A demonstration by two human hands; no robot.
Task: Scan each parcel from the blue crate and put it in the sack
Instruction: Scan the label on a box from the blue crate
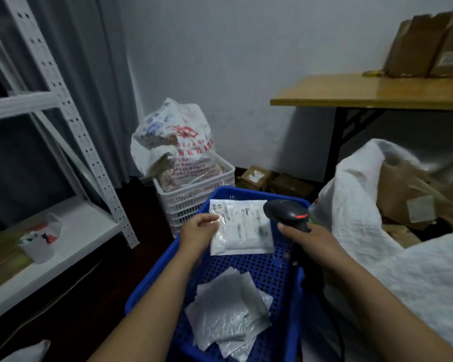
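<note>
The work looks to be partway through, judging by how things lie: the sack point(356, 212) on the right already holds brown packages near its open mouth, while the blue crate point(152, 278) has a small pile of white parcels point(228, 312) lying overlapped toward its near edge, with the perforated floor bare between them and the far edge. How many parcels went in before cannot be told, and the sack's depth is hidden by its folded white rim. The step in hand appears to be the scan itself. The left hand point(198, 231) pinches one white parcel point(242, 227) by its left edge, thumb on the front and fingers behind, the grip closed only on that edge so the label stays clear. The parcel is held above the far half of the crate, near its far right corner, not touching the crate. It stands nearly upright with its printed face turned toward the wearer; its long axis runs roughly top to bottom, tilted a little, and the label text reads sideways. The right hand point(307, 237) is wrapped firmly around the handle of the dark scanner point(285, 210), whose head sits just beside the parcel's upper right corner, a red light showing on it. What is left, I judge: dropping this parcel into the sack, then the remaining pile.
</note>
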